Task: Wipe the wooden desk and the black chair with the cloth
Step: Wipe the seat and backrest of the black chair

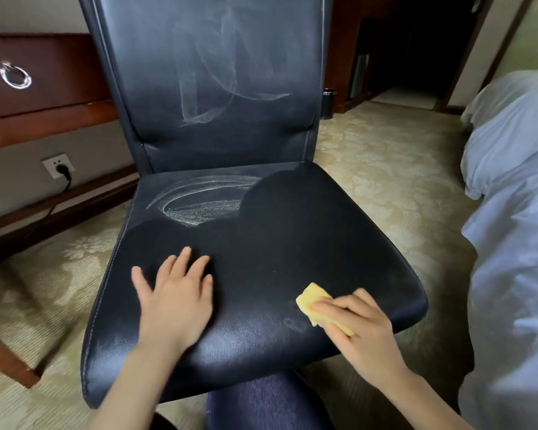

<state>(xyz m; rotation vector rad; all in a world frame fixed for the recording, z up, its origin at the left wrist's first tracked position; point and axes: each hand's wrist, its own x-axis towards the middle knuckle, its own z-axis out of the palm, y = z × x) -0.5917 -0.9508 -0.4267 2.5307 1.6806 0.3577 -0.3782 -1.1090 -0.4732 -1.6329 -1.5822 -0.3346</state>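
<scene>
The black chair (277, 228) fills the middle of my view, with pale smear marks on its backrest at 12 o'clock and on the rear of the seat toward 11 o'clock. A white bed (516, 212) runs down the 3 o'clock side, and the wooden desk (44, 97) sits at 10 o'clock with its drawer closed. I see the left hand (174, 293) lying palm-down on the seat at 8 o'clock, fingers straight and spread, gripping nothing. The right hand (361, 324) is at 5 o'clock on the seat's front edge, fingers bent over the yellow cloth (312, 297), holding it against the leather. A small black bin (329, 102) stands at 1 o'clock; I cannot tell its contents.
</scene>
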